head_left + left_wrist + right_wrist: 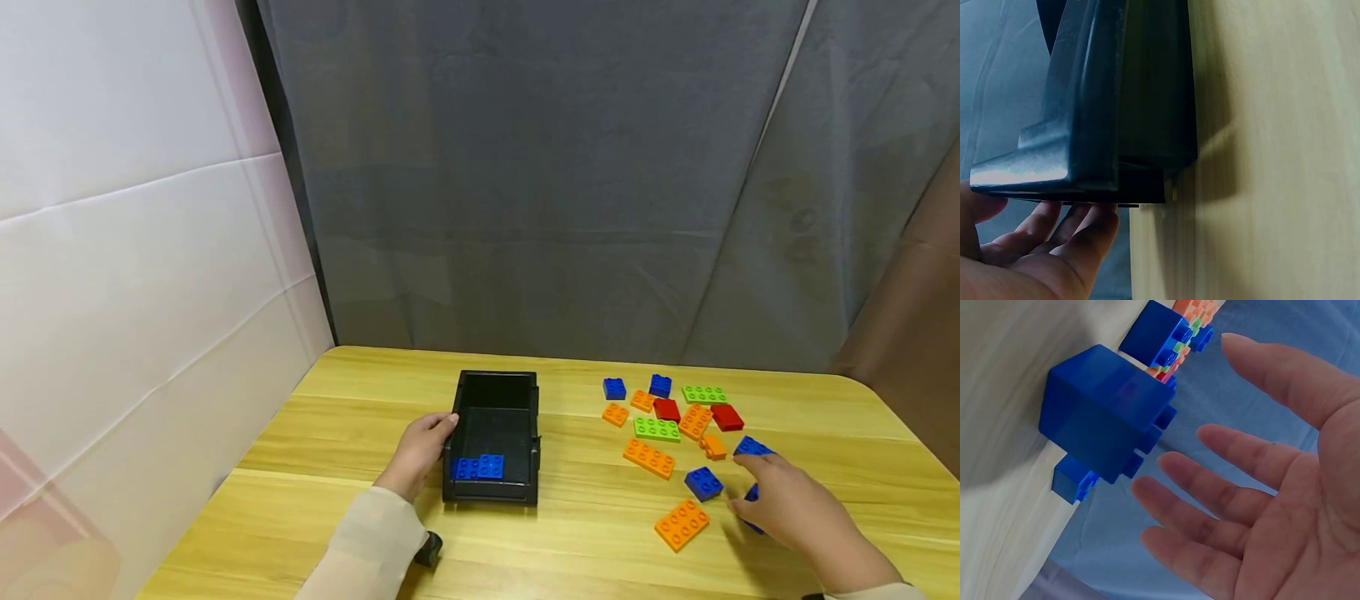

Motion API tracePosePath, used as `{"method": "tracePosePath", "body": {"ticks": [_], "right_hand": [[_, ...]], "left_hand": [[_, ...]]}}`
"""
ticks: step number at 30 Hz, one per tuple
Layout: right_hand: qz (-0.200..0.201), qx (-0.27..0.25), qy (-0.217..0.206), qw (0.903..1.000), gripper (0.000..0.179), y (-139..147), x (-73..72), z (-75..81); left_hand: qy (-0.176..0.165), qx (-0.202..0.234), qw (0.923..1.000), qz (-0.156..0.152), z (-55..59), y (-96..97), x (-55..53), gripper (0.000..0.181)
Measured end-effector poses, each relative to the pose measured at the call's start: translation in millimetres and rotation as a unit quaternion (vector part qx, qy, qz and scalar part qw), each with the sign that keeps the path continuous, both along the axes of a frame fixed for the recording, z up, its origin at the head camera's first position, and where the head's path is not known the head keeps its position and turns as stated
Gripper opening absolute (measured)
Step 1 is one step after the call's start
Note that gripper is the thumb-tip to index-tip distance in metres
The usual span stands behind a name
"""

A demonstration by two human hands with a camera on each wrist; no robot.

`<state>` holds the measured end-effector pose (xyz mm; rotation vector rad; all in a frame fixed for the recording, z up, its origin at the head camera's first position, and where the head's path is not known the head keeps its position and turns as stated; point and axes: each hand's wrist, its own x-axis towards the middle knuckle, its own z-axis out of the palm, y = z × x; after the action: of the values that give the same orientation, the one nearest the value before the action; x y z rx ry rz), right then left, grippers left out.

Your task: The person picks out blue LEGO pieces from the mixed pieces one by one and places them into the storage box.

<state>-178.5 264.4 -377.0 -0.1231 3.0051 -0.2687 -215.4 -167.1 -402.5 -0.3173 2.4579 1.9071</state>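
Observation:
My left hand grips the left side of a black plastic bin, its thumb at the rim and the fingers against the outside, as the left wrist view shows. Inside the bin, blue bricks lie side by side near the front. Over the right part of the table, my right hand hovers with fingers spread and nothing in them. Just off its fingertips stands a blue toy brick, studs up, partly hidden by the hand in the head view. Another blue brick lies to its left.
Beyond the right hand lie loose bricks: an orange one, a longer orange one, green ones, red ones and several more blue and orange. Grey curtain hangs behind the wooden table, white fabric at left.

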Motion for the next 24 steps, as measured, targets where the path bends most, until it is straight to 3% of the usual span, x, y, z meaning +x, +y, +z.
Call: {"method": "tracePosePath", "body": {"ticks": [14,24], "right_hand": [[-0.017,-0.03,-0.048,0.9982,0.081,10,-2.9,-2.6],[-0.025,-0.037,-0.07,0.9966,0.071,15,-2.1,-5.7]], "left_hand": [[0.001,0.001,1.0,-0.001,1.1,-2.0,1.8,0.043],[-0.003,0.003,1.0,-0.004,1.7,-1.3,2.2,0.045]]}}
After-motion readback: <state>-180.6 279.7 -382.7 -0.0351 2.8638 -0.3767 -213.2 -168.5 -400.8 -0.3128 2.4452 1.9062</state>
